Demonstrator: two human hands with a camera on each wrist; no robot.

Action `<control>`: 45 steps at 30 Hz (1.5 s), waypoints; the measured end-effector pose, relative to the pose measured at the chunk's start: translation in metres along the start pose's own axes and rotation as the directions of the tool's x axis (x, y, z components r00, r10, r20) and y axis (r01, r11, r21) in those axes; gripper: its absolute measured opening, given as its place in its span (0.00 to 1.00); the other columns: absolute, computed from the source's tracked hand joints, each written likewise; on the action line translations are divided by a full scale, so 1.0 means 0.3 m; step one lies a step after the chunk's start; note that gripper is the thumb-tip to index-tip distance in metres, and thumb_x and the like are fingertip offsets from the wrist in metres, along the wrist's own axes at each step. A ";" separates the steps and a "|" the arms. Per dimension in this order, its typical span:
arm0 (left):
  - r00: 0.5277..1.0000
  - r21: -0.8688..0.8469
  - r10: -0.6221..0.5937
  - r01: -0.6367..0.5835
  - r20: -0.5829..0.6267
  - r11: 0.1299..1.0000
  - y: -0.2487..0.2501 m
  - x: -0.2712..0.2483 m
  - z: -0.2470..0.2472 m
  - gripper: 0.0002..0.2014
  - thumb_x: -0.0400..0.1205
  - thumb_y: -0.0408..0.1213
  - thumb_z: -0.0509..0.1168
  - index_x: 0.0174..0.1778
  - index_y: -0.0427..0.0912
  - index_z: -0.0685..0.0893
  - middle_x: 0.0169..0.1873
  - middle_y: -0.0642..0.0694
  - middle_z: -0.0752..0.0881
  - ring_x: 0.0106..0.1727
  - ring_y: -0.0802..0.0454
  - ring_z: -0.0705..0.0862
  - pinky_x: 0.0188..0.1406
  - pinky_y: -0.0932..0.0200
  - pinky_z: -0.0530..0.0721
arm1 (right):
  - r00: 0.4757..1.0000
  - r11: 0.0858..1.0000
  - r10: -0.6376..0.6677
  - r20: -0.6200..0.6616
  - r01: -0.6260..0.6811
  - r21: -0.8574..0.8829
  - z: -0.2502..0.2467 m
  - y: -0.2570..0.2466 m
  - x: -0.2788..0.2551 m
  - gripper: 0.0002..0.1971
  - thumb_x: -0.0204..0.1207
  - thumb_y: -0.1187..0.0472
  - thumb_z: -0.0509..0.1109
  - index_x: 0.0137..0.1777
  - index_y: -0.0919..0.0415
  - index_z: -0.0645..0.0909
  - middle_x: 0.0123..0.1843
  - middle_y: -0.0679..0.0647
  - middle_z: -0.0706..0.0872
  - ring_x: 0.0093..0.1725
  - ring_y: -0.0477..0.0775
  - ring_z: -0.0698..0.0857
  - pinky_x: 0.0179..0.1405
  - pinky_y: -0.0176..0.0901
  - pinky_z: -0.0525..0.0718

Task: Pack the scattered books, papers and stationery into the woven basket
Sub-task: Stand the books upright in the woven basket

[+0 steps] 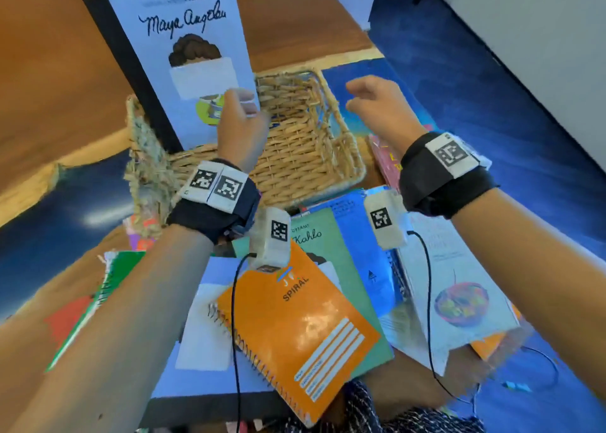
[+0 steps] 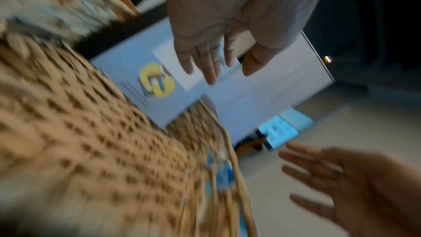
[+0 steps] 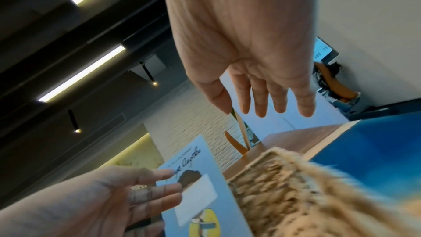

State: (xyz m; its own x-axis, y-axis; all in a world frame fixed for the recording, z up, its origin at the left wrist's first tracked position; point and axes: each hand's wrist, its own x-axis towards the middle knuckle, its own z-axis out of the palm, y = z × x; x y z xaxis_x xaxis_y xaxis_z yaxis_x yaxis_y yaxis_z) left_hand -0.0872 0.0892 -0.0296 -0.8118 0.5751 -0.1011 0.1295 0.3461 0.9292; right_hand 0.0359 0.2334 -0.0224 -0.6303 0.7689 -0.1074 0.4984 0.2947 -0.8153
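Observation:
A pale blue "Maya Angelou" book (image 1: pixel 177 55) stands tilted on its lower edge inside the woven basket (image 1: pixel 305 157), leaning toward the basket's left side. My left hand (image 1: pixel 242 104) lies against its cover with straight fingers, as the right wrist view also shows: left hand (image 3: pixel 154 190) flat on the book (image 3: pixel 198 195). My right hand (image 1: pixel 370 101) hovers open and holds nothing above the basket's right rim. In the blurred left wrist view the left hand (image 2: pixel 212 66) reaches over the book (image 2: pixel 159 107) and the basket (image 2: pixel 91 150).
In front of the basket lies a heap: an orange spiral notebook (image 1: pixel 295 331), a green "Kahlo" book (image 1: pixel 331 245), a blue notebook (image 1: pixel 364 245), a white book with a bowl picture (image 1: pixel 459 288). A pink book (image 1: pixel 387 160) lies right of the basket, a green notebook (image 1: pixel 108 288) left.

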 end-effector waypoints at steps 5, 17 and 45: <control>0.977 0.148 -0.017 -0.015 0.212 0.989 -0.030 -0.154 0.234 0.13 0.84 0.31 0.58 0.64 0.36 0.74 0.51 0.44 0.76 0.39 0.54 0.76 0.36 0.58 0.76 | 0.992 0.990 0.122 -0.021 -0.123 -0.061 -0.118 0.229 -0.194 0.13 0.79 0.66 0.64 0.61 0.66 0.81 0.60 0.60 0.84 0.51 0.51 0.82 0.56 0.48 0.79; 0.890 0.633 0.144 -0.412 0.432 0.655 -0.104 -0.354 0.538 0.25 0.81 0.29 0.57 0.76 0.37 0.63 0.81 0.35 0.48 0.83 0.41 0.45 0.80 0.48 0.46 | 0.852 0.803 0.523 -0.022 -0.501 -0.322 -0.161 0.648 -0.431 0.37 0.71 0.44 0.73 0.78 0.41 0.60 0.84 0.51 0.47 0.82 0.65 0.44 0.76 0.71 0.53; 0.950 0.040 0.311 -0.310 -0.029 0.950 0.248 -0.147 0.230 0.10 0.80 0.32 0.61 0.37 0.50 0.70 0.30 0.56 0.71 0.31 0.62 0.70 0.28 0.65 0.67 | 0.941 0.964 0.088 -0.326 0.003 0.267 -0.319 0.163 -0.188 0.12 0.72 0.56 0.70 0.51 0.49 0.71 0.49 0.44 0.81 0.56 0.53 0.82 0.61 0.61 0.80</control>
State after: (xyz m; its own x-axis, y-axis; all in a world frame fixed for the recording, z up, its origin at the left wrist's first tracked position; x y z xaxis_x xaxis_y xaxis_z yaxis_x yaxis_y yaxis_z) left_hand -0.0024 0.1407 0.0194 -0.7475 0.6322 0.2038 0.3977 0.1801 0.8997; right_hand 0.1527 0.2588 -0.0019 -0.3557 0.9345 0.0126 0.3197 0.1343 -0.9380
